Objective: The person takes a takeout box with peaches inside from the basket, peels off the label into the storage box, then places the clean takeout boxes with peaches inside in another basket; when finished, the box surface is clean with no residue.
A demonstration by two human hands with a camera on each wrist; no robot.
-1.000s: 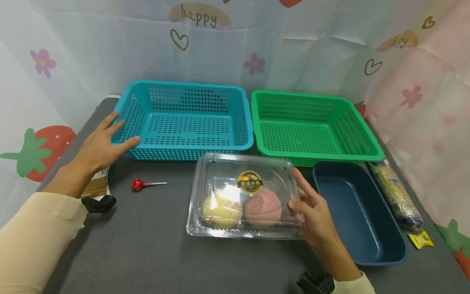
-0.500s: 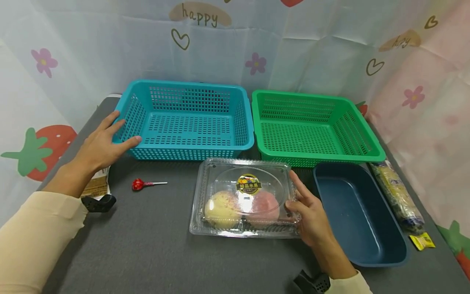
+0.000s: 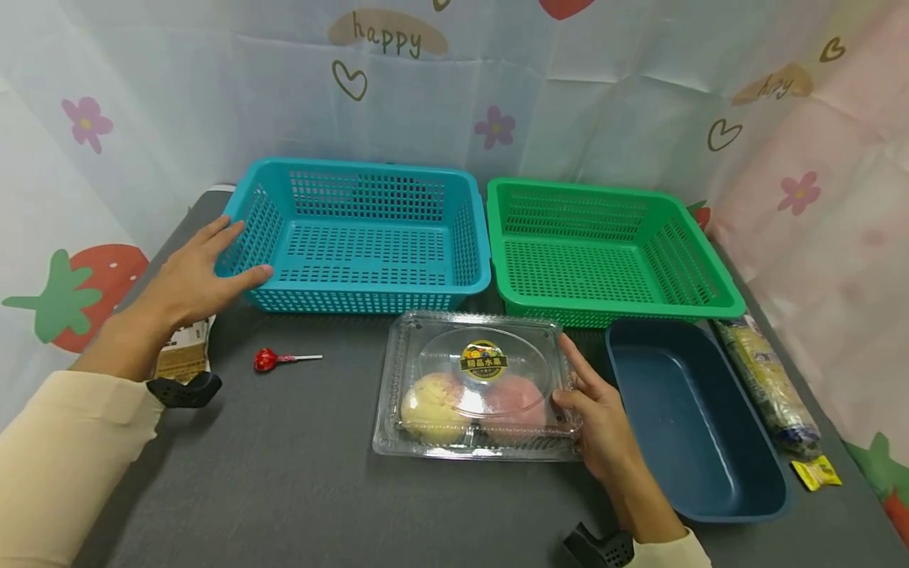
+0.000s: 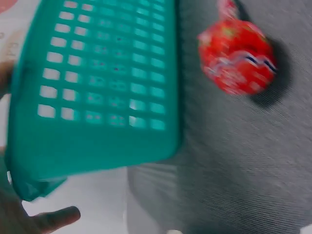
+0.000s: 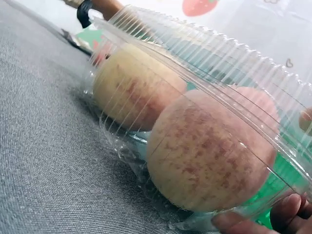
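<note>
My right hand [image 3: 604, 422] grips the right side of a clear plastic fruit box [image 3: 398, 347], thumb on the lid. Inside, a yellowish peach [image 3: 435, 409] and a pinker peach [image 3: 516, 409] sit side by side; the right wrist view shows their red speckles through the ribbed plastic. Whether the box's base fully touches the table cannot be seen. My left hand [image 3: 192, 276] rests at the front left corner of a blue slotted basket [image 3: 369, 298], fingers spread over its rim. In the left wrist view, the basket's wall [image 4: 97, 141] stands beside a red-wrapped lollipop [image 4: 237, 57].
A green basket [image 3: 625, 309] stands right of the blue one. In front of it is a dark blue tub [image 3: 699, 418], with a long wrapped packet [image 3: 767, 383] and a yellow sachet [image 3: 816, 472] beyond. A paper packet [image 3: 186, 355] lies beneath my left wrist.
My right hand has brought the fruit box slightly down and towards me, away from the blue basket's front, and it lies flatter. My left hand keeps its place on the basket.
</note>
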